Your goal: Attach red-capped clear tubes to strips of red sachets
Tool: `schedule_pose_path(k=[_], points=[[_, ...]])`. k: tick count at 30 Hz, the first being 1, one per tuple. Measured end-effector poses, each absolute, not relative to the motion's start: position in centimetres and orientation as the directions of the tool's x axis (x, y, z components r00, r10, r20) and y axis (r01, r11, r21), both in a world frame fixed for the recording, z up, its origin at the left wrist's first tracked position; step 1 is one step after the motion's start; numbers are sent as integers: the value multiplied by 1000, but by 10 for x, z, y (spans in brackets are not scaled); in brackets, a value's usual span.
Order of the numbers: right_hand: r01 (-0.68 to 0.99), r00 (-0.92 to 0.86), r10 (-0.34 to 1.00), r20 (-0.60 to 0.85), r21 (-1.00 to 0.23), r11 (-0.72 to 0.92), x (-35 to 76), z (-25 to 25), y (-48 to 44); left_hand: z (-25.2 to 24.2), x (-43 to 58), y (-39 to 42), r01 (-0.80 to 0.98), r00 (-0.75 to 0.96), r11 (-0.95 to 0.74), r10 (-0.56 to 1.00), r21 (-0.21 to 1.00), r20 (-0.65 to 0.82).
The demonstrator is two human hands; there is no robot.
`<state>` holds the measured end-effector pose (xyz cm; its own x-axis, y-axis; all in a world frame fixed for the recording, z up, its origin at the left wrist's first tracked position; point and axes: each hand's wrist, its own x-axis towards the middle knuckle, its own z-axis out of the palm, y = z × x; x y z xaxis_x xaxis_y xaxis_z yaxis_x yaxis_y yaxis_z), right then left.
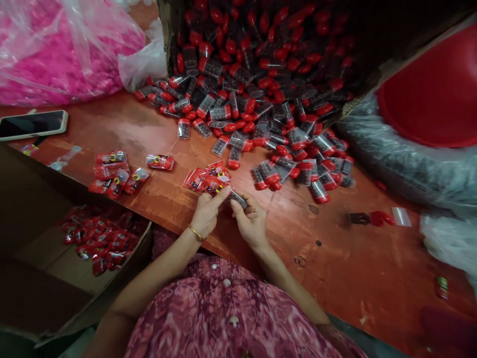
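Note:
My right hand (251,219) is closed around a small clear container (238,199) with dark contents, its thumb along the near side. My left hand (208,211), with a gold bracelet at the wrist, meets the container's left end. Its fingers are pressed together there, and what they pinch is hidden. Just beyond the left fingers lies a fanned pile of red printed labels (197,179). Ahead of my hands, many clear containers with red caps (268,171) are heaped on the table.
Red-wrapped pieces (112,171) lie to the left, and more fill a cardboard box (149,233) below the table edge. A phone (33,124) and a bag of pink pieces (63,54) are at far left. A red basin (432,89) stands at right.

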<state>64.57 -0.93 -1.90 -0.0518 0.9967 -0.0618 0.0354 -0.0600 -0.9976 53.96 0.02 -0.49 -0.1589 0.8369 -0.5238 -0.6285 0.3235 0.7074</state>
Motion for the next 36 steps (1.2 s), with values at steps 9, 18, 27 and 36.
schedule_pose_path(k=[9,18,27,36], points=[[-73,-147,976,-161,-982,-173,644,-14,-6,-2,538,0,-568,-158,312,867,762,-473],[-142,-211,949,-236,-953,-268,653,-15,-10,0,543,-5,-626,-106,298,883,721,-457],[-173,-198,937,-289,-930,-324,641,-20,-5,-3,535,-6,-662,-9,363,871,655,-492],[569,-264,924,277,-728,381,650,-21,29,3,511,-11,-705,172,541,758,458,-630]])
